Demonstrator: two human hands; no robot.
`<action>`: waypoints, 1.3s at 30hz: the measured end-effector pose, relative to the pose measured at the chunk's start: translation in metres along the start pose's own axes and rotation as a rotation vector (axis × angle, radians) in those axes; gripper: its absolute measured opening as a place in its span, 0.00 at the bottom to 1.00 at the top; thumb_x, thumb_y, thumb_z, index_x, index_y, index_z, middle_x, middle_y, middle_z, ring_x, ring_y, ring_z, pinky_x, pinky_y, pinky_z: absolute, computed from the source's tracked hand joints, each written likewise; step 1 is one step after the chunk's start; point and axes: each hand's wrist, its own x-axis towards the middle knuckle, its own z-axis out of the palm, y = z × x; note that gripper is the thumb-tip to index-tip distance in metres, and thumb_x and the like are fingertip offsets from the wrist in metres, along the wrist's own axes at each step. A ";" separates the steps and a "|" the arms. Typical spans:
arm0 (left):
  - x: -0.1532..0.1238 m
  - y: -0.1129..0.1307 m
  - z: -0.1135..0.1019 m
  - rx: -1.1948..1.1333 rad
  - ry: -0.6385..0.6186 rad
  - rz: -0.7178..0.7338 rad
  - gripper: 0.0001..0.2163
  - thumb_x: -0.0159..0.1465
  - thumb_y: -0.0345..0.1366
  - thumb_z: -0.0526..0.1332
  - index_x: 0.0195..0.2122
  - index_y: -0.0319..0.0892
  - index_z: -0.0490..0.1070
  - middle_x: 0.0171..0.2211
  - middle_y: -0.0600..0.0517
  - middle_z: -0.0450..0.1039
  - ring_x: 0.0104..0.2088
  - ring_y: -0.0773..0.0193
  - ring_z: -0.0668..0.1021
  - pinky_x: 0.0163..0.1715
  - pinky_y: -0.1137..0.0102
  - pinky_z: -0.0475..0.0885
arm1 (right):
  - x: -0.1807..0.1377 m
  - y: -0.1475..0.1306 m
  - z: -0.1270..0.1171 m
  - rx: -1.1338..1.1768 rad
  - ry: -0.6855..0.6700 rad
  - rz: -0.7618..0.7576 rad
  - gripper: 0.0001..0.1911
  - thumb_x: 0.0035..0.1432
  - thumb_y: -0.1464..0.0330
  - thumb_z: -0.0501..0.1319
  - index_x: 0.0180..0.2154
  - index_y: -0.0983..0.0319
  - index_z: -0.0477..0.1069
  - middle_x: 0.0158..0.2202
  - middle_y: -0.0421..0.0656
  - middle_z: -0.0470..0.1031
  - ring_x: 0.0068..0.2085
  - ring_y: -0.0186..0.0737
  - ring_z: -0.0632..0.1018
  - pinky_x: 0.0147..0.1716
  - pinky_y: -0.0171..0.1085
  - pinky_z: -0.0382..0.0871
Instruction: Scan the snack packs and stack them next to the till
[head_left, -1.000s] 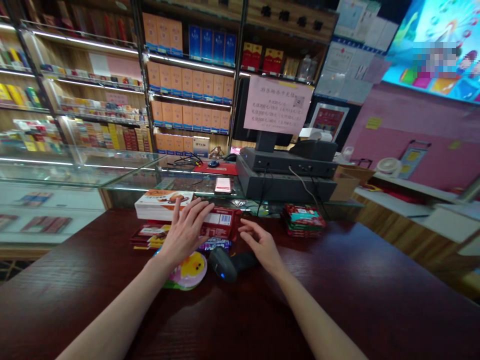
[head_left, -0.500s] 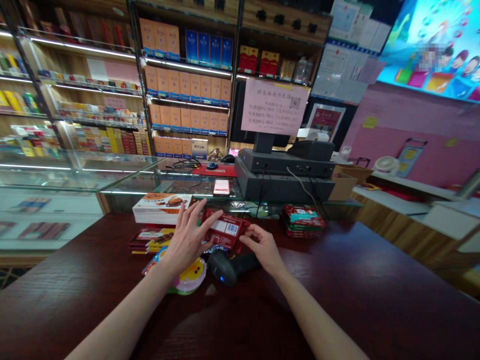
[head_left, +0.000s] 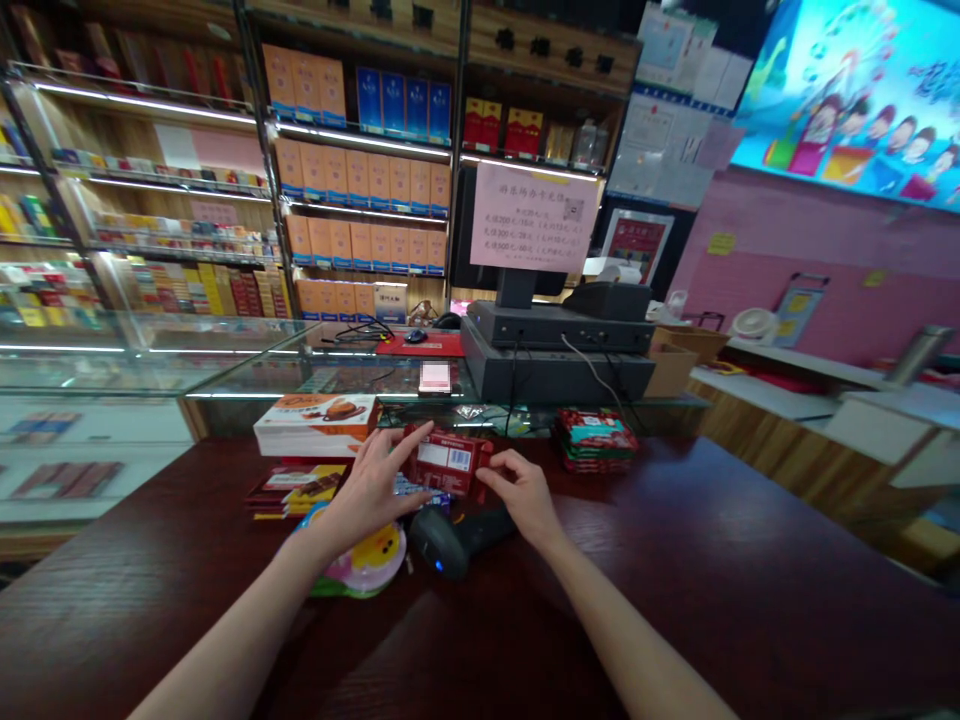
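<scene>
A dark red snack packet (head_left: 450, 462), its white label and barcode facing me, is tilted up above the counter. My right hand (head_left: 523, 497) pinches its right end between thumb and fingertips. At its left end is my left hand (head_left: 367, 495), thumb and index finger spread wide; whether they touch the packet is hard to tell. Below the packet lies a black barcode scanner (head_left: 442, 545) with a blue light lit. Partly under my left wrist sits a colourful package with a yellow duck face (head_left: 375, 548). A blue packet (head_left: 439, 499) shows behind the scanner.
On the left are a white box (head_left: 315, 425) and several red and yellow chocolate packs (head_left: 300, 490). A stack of red-green packets (head_left: 595, 440) stands right. Behind are a glass display counter (head_left: 345, 375) and a cash register (head_left: 559, 360) with a paper sign.
The fingers of my left hand have come down and closer together, with the thumb stretched out lower. My right hand keeps its pinch on the packet. The view has shifted slightly.
</scene>
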 end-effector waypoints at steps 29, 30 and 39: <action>0.011 -0.008 -0.014 0.121 0.122 0.205 0.12 0.71 0.34 0.53 0.40 0.49 0.78 0.46 0.52 0.82 0.52 0.61 0.79 0.69 0.47 0.44 | -0.006 -0.001 -0.035 0.012 -0.293 0.020 0.29 0.55 0.59 0.70 0.56 0.57 0.67 0.57 0.48 0.75 0.61 0.49 0.73 0.63 0.52 0.62; 0.012 -0.007 -0.013 0.126 0.117 0.204 0.12 0.70 0.34 0.54 0.40 0.49 0.78 0.47 0.51 0.81 0.53 0.60 0.79 0.69 0.47 0.45 | -0.006 0.001 -0.036 -0.002 -0.282 -0.006 0.27 0.56 0.59 0.69 0.56 0.56 0.67 0.57 0.47 0.75 0.61 0.49 0.73 0.63 0.52 0.62; 0.020 0.005 -0.001 0.087 0.053 0.146 0.09 0.68 0.36 0.58 0.40 0.49 0.78 0.55 0.47 0.77 0.62 0.50 0.72 0.65 0.39 0.52 | -0.007 0.005 -0.055 -0.109 -0.235 -0.086 0.28 0.55 0.63 0.69 0.57 0.56 0.67 0.61 0.48 0.71 0.62 0.49 0.72 0.63 0.52 0.62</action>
